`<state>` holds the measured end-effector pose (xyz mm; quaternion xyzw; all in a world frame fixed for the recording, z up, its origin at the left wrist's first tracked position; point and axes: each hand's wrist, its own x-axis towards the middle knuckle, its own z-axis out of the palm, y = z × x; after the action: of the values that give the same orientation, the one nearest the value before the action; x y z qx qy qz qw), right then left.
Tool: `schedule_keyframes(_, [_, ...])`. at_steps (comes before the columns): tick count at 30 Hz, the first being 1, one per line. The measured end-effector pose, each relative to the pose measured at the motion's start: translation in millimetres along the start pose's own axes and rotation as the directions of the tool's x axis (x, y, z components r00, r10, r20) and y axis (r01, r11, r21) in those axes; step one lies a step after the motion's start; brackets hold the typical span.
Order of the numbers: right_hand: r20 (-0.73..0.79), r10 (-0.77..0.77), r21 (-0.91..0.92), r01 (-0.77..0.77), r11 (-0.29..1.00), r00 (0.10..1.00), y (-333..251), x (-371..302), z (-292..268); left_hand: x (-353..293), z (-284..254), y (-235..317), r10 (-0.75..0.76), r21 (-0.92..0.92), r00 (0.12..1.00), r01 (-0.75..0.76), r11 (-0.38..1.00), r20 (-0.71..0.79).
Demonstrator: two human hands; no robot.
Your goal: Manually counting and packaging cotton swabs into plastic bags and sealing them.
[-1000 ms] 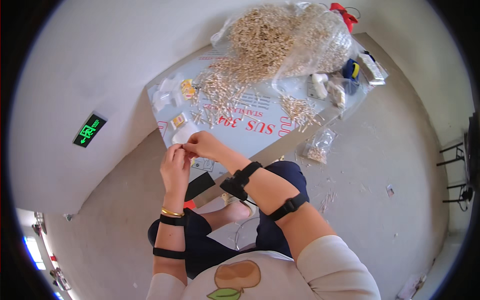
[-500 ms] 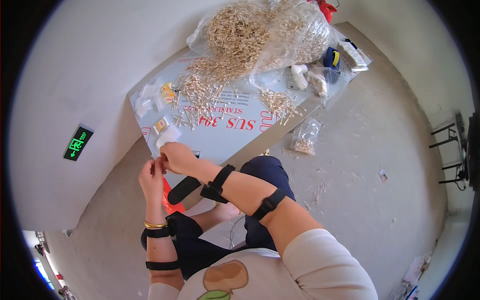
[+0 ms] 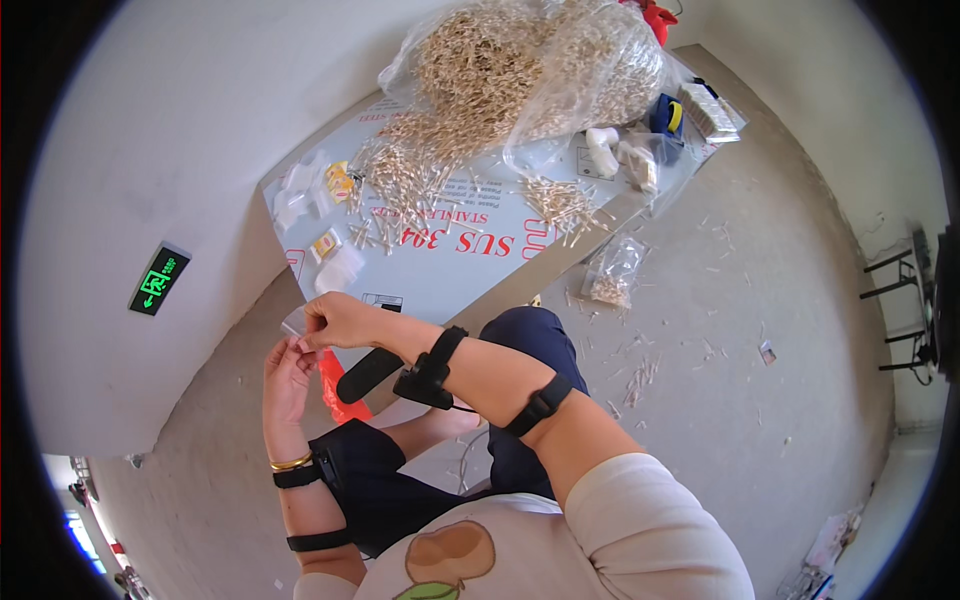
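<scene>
In front of me, left of the table's near corner, both hands meet at a small see-through plastic bag (image 3: 293,322). My left hand (image 3: 285,368) pinches it from below with closed fingers. Above it, the thumb and fingers of my right hand (image 3: 338,322) are closed on the same bag; part of it is hidden behind the fingers. Further see-through bags (image 3: 340,268) lie on the table just beyond my hands, beside a small yellow-and-white packet (image 3: 325,243). Loose cotton swabs (image 3: 405,185) spread across the table behind them.
A big plastic bag (image 3: 590,75) of swabs fills the table's far side. A smaller swab heap (image 3: 560,205) lies by the right edge, near a blue-and-yellow tape dispenser (image 3: 667,117). A filled bag (image 3: 612,275) and scattered swabs lie on the floor. Red plastic (image 3: 340,390) shows below my hands.
Both hands have shifted slightly left and down, the left one more. The small bag now shows above the fingers, and my hands have moved away from the bags on the table.
</scene>
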<state>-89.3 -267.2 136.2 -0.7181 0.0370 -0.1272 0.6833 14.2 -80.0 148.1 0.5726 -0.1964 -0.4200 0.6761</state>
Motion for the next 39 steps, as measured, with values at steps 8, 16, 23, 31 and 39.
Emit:
schedule_keyframes(8, [-0.062, -0.151, -0.090, 0.145, 0.985, 0.987, -2.0, -4.3, -1.8, -7.0, 13.7, 3.1, 0.026, 0.104, 0.981, -0.006, 0.995, -0.192])
schedule_keyframes(16, [-0.008, -0.106, -0.337, 0.097, 0.937, 0.994, -10.2, -10.0, 3.7, -1.2, 15.3, -1.6, 0.175, 0.532, 0.967, -0.052, 0.845, -0.184])
schedule_keyframes(23, [0.075, 0.035, -0.138, -0.024, 0.990, 0.997, -10.7, -9.9, -3.9, -2.9, 28.1, 6.8, 0.167, 0.474, 0.980, -0.095, 0.876, -0.112])
schedule_keyframes(31, [0.092, 0.142, -0.072, -0.135, 0.988, 0.986, -8.9, -10.0, -1.8, -6.7, 33.3, 2.5, 0.230, 0.597, 0.971, -0.146, 0.789, -0.066])
schedule_keyframes(39, [-0.221, 0.008, -0.706, -0.165, 0.689, 0.975, -8.2, -15.2, 7.6, -19.9, 70.5, 21.8, 0.380, 0.981, 0.911, 0.103, 0.164, -0.159])
